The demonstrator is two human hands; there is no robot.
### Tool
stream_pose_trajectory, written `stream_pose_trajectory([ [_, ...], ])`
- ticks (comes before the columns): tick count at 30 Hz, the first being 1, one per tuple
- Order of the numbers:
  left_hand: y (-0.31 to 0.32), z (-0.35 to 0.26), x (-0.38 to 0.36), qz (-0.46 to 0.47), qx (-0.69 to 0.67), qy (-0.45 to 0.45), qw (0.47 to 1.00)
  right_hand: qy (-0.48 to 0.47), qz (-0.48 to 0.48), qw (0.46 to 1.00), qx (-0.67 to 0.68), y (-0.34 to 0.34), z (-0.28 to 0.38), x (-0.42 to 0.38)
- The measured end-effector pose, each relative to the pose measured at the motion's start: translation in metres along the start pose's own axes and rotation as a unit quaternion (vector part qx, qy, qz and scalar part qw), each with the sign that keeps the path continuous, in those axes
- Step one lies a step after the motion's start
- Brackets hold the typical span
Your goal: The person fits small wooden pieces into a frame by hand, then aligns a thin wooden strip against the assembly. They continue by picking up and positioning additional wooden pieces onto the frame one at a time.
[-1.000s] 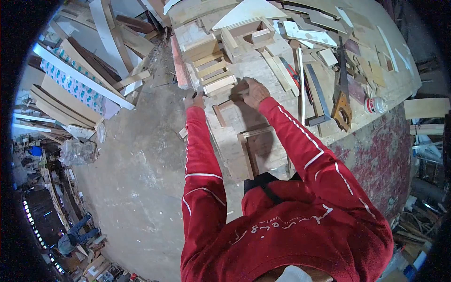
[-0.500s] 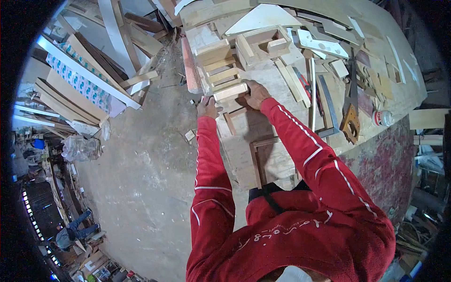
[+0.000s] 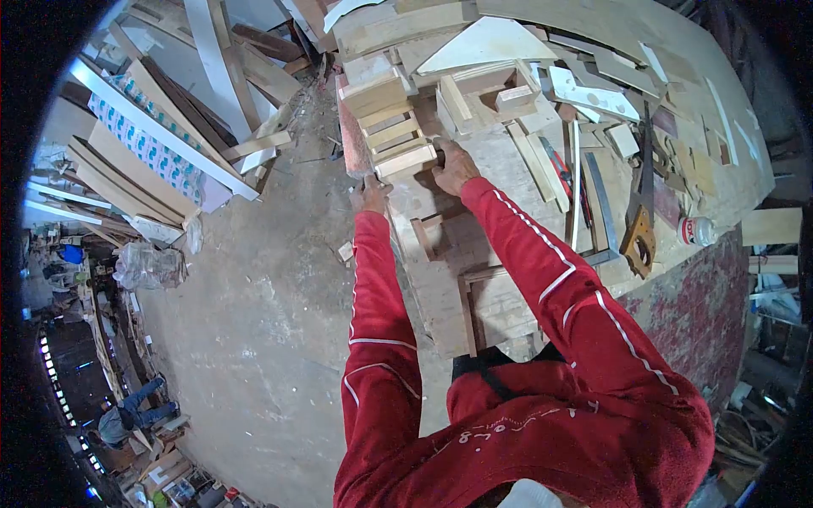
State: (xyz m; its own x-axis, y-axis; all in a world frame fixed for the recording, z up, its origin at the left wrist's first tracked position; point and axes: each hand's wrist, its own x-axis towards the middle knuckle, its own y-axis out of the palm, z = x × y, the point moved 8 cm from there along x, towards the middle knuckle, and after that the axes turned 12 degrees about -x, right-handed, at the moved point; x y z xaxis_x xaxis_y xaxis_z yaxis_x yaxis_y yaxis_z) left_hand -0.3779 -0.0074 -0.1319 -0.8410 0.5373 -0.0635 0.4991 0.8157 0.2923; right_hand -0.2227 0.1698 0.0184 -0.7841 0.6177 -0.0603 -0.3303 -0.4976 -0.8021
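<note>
A small slatted wooden frame (image 3: 395, 133) lies at the left edge of the workbench, with a taller board at its far end. My left hand (image 3: 370, 196) is at its near left corner, fingers closed against the wood. At the right end of the near bar, my right hand (image 3: 456, 168) has its fingers curled against the frame; their tips are partly hidden. An open wooden box (image 3: 461, 106) with a small block in it stands just right of the frame. Nearer me, small wooden strips (image 3: 426, 240) lie joined at a corner.
On the bench (image 3: 517, 220) lie a handsaw (image 3: 641, 241), a metal square (image 3: 603, 199), a red-handled tool (image 3: 559, 167), wood strips and a labelled plastic container (image 3: 694, 230). Boards (image 3: 161, 127) lean at the left. A person (image 3: 131, 415) is low at the far left.
The slatted frame has shifted slightly away from me and to the left, with both hands following it. My view has shifted a little too.
</note>
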Motion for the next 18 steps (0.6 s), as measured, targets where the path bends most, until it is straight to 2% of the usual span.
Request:
stream_pose_trajectory([
  [4,-0.008,0.003,0.017,-0.008,0.046,0.035,0.998,-0.001,-0.006,1.000,0.000,-0.001,0.004,0.005],
  [6,-0.006,-0.009,0.023,-0.033,0.260,0.095,0.960,0.028,0.001,1.000,-0.003,0.002,0.001,0.009],
  [7,0.007,-0.029,0.018,-0.033,0.260,0.095,0.960,0.028,0.002,1.000,-0.004,0.003,0.002,0.011],
  [8,0.017,-0.049,0.008,-0.101,0.090,-0.018,0.991,0.035,0.014,0.999,-0.009,0.004,0.001,0.013],
  [9,0.027,-0.054,-0.003,-0.165,-0.084,-0.130,0.974,0.042,0.026,0.999,-0.016,0.005,0.001,0.016],
  [16,0.036,-0.072,0.009,-0.188,-0.040,-0.128,0.973,0.027,0.044,0.998,0.022,0.005,0.008,0.029],
  [18,0.043,-0.078,0.011,-0.161,-0.060,-0.108,0.979,0.017,0.033,0.999,0.017,0.007,0.008,0.032],
])
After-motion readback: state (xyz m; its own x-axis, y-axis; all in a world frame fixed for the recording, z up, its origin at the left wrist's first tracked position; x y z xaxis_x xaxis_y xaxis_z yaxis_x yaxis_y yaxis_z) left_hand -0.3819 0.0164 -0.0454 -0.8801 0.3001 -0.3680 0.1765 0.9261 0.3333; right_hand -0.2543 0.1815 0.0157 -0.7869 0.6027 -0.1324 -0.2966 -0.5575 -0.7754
